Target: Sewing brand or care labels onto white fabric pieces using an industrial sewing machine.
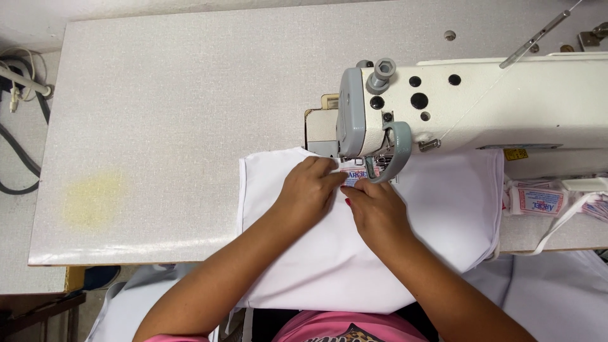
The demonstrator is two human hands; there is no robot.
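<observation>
the cream-white industrial sewing machine stands on the pale speckled desk, and everything else sits around its needle end. a folded piece of plain white fabric lies under that end and spills off the near desk edge toward the person. on the fabric, right below the presser foot, rests a small woven label with red and blue print. the left hand lies flat on the cloth just left of the needle, its fingertips pinching down on the label's left edge. the right hand presses from the near side, fingers curled narrow onto the label's lower edge, so both hands pin label and cloth together rather than grasp anything free.

the label looks placed and lined up; whether any stitching holds it cannot be told, and the foot hides the needle. a strip of spare printed labels lies right of the fabric, below the machine body. left of the machine the desk offers wide room; the near edge is close under the wrists.
</observation>
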